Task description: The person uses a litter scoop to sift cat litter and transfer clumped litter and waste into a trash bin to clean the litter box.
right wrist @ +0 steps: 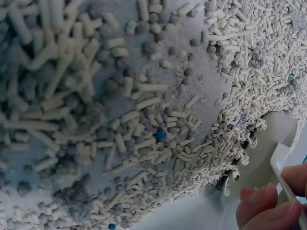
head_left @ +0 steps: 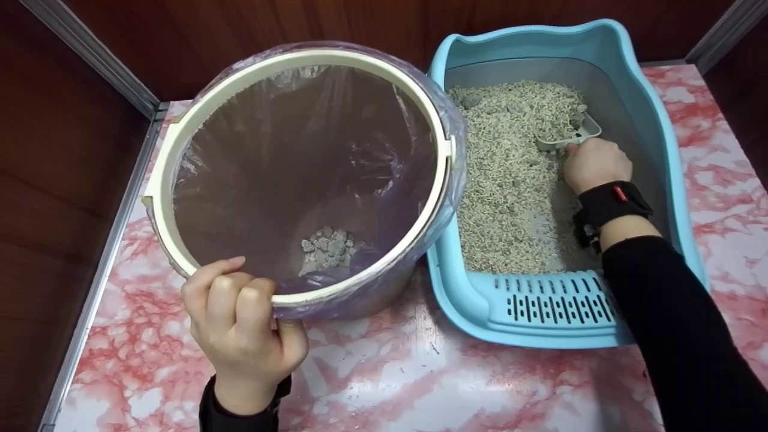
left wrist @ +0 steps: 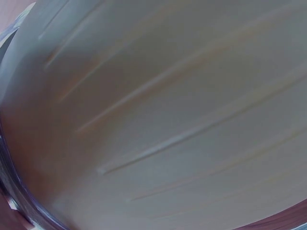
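In the head view, a left hand (head_left: 243, 324) held the near edge of a big round bin (head_left: 159, 174). Its fingers were bent over the cream rim (head_left: 360, 281), and its thumb was lower down, on the outside. A thin, see-through purple bag (head_left: 457, 162) lined the bin and hung over the rim. Down inside, a little heap of grey lumps (head_left: 328, 247) sat near the close side.

Just to the right of the bin was a blue litter box (head_left: 672, 180). Pale litter (head_left: 498, 174) covered much of its bottom, and a grey bare part showed along the right. The right hand (head_left: 597, 165) was in the box, curled round the end of a pale scoop (head_left: 591, 129). The scoop was at the right edge of the litter. A black band (head_left: 615, 204) went round that wrist, below a black sleeve (head_left: 666, 312). Bin and box stood on a red and white surface (head_left: 372, 360).

In the left wrist view, the pale side of the bin filled nearly everything, with long ridges (left wrist: 168, 143) running across it.

In the right wrist view, fingers and thumb pinched the scoop's thin handle (right wrist: 279, 158). Its bumpy edge touched the litter, which was little sticks and grey balls, with a few blue bits (right wrist: 160, 134).
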Demonstrator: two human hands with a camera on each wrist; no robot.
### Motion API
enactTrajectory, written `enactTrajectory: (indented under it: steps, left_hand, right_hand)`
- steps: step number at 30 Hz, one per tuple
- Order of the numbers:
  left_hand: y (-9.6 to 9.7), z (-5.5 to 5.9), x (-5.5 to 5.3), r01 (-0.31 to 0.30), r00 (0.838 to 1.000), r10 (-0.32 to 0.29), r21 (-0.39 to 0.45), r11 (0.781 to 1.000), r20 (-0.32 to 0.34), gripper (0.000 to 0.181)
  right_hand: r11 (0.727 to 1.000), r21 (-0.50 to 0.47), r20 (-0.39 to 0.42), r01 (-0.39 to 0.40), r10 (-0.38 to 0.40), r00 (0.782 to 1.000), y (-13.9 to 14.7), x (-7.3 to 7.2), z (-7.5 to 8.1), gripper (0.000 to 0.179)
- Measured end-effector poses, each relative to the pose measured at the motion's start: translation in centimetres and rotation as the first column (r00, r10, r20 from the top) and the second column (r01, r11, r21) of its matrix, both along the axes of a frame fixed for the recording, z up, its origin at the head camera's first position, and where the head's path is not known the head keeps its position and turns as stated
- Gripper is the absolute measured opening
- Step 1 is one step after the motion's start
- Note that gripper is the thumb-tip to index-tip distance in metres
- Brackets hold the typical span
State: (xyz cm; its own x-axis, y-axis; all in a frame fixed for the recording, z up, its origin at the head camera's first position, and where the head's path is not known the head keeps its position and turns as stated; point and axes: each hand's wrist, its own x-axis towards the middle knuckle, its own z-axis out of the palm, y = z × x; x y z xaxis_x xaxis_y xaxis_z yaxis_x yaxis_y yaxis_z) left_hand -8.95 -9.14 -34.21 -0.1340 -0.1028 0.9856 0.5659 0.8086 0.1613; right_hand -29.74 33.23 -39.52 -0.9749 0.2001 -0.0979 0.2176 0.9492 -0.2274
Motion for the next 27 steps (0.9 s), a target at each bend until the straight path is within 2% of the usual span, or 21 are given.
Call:
enactTrajectory:
  steps: [5, 11, 18, 27]
  left_hand:
    - [-0.1, 0.0, 0.0, 0.001, 1.000, -0.001, -0.010, 1.000, 0.003, 0.014]
    - [-0.1, -0.2, 0.1, 0.005, 1.000, -0.005, -0.023, 1.000, 0.014, 0.014]
    - [-0.2, -0.2, 0.1, 0.006, 1.000, -0.005, -0.040, 0.999, 0.023, 0.013]
    - [-0.4, -0.2, 0.2, 0.013, 0.999, -0.011, -0.049, 0.999, 0.033, 0.016]
  right_hand:
    - [0.999, -0.037, 0.009, 0.009, -0.008, 1.000, 0.1, 0.1, 0.1, 0.052]
    - [0.999, -0.042, -0.017, 0.031, -0.031, 0.999, 0.5, 0.3, 0.3, 0.052]
    - [0.994, -0.089, 0.023, 0.063, -0.061, 0.998, 1.2, 0.4, 0.5, 0.060]
    - [0.986, -0.159, -0.069, 0.059, -0.070, 0.995, -0.1, 0.8, 1.6, 0.054]
